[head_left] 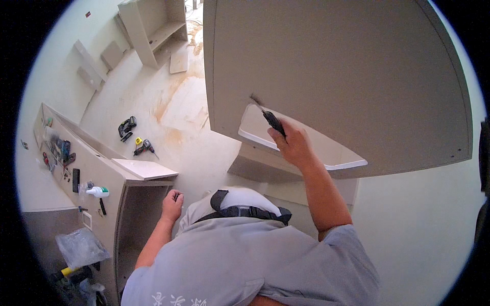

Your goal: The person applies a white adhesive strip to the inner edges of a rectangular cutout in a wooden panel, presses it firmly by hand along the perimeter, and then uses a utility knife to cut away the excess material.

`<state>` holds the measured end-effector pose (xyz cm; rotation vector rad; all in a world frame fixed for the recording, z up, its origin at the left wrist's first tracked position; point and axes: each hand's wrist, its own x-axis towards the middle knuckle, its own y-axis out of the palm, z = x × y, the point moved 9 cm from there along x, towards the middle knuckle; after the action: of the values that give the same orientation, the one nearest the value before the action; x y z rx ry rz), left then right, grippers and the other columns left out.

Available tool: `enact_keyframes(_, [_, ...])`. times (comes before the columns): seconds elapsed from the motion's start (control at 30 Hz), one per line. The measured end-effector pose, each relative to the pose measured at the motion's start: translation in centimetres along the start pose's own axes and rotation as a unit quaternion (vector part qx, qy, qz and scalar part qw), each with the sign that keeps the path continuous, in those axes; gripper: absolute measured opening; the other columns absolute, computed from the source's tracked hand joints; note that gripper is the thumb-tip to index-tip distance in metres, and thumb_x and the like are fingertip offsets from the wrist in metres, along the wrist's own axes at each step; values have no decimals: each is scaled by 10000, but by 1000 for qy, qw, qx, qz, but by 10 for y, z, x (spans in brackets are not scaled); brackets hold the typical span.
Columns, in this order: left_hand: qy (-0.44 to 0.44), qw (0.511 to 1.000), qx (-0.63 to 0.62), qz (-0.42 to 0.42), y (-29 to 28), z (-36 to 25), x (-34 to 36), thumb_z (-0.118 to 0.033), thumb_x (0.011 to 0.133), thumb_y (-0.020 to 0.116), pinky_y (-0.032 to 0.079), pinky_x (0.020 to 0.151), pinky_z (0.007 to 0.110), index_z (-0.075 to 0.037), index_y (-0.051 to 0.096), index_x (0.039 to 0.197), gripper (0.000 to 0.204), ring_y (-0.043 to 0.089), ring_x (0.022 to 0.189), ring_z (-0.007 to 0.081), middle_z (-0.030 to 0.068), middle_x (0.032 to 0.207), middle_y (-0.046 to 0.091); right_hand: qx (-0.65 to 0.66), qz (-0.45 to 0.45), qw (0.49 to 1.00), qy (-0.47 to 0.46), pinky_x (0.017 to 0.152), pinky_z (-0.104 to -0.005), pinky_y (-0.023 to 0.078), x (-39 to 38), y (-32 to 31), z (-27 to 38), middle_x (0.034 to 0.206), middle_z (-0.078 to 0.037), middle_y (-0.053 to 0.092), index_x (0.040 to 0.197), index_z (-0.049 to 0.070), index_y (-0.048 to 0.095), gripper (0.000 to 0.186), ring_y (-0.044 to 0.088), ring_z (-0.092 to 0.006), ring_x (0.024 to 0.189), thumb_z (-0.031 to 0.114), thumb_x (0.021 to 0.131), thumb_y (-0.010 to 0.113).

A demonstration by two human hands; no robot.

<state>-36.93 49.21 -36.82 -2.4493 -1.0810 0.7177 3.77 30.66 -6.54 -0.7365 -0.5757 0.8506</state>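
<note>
My right hand (295,144) is closed round the black handle of a slim hand tool (274,122). Its thin tip is smeared by motion, so I cannot tell its exact kind. The tip is at the upper left corner of a cutout with rounded corners and a white edge (334,167), cut into a large grey-brown panel (326,71). Down at the left, my left hand (172,205) is closed beside the open end of a long cabinet (122,176). Something small and dark shows between its fingers, too little to name.
Tools, a white bottle (98,192) and a clear plastic bag (81,247) lie on the cabinet at left. Two cordless power tools, one a drill (145,147), rest on the floor. A shelf unit (155,30) stands at the back, near loose boards (178,62).
</note>
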Motion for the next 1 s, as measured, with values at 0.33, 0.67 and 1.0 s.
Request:
enact_keyframes(0.33, [43, 999, 25, 10, 16, -26, 7, -216, 948, 657, 528, 729, 351, -18, 682, 986, 203, 640, 753, 192, 112, 818, 678, -2, 61, 997, 40, 702, -441, 470, 14, 9, 1, 831, -167, 625, 1045, 5, 624, 292, 586, -318, 775, 296, 1032, 609])
enact_keyframes(0.67, [168, 986, -3, 25, 20, -154, 35, -153, 957, 663, 504, 696, 336, -13, 668, 1004, 147, 601, 727, 174, 108, 810, 647, -31, 99, 994, 43, 711, -447, 473, 23, 14, 2, 825, -152, 623, 1079, 37, 618, 343, 585, -308, 772, 374, 1059, 559])
enact_keyframes(1.0, [568, 801, 115, -152, -7, -436, 14, -128, 828, 808, 556, 585, 350, -111, 736, 988, 177, 687, 680, 234, 62, 848, 679, -59, 178, 977, 105, 754, -449, 494, 24, 5, 6, 900, -164, 685, 1160, 33, 622, 383, 651, -302, 818, 397, 1065, 550])
